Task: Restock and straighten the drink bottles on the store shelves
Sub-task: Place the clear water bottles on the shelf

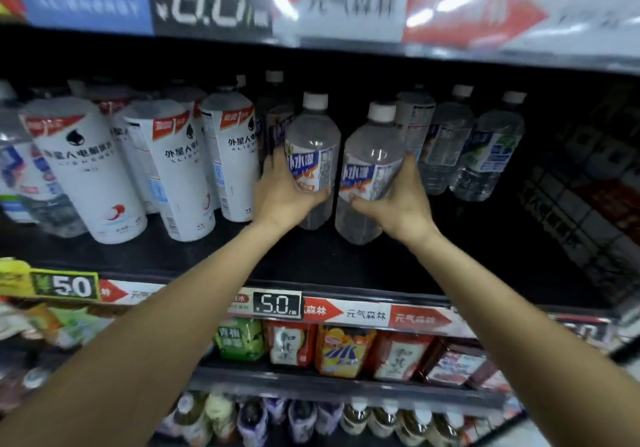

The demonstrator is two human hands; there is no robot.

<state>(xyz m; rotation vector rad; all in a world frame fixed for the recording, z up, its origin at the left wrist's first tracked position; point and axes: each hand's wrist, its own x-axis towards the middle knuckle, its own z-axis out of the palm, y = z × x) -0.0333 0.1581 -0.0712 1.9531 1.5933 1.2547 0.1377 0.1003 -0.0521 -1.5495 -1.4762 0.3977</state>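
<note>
Head view shows, nearest, the lower shelves with cartons and small bottles beneath a price strip (277, 304) reading 5.0. Beyond it both forearms reach onto the dark middle shelf (346, 266). The left hand (280, 190) wraps one clear bottle (313, 155), thumb across its label; the right hand (398, 197) curls round a second clear bottle (369, 173) beside it, fingers hidden behind the plastic. Both bottles stand near the shelf's front, slightly tilted. This looks like the placing step; next they likely need sliding back in line with the clear bottles behind (450, 141) and turning labels outward. White bottles (86, 169) crowd the left. Deeper rows are dark, and the upper price signs are blurred.
</note>
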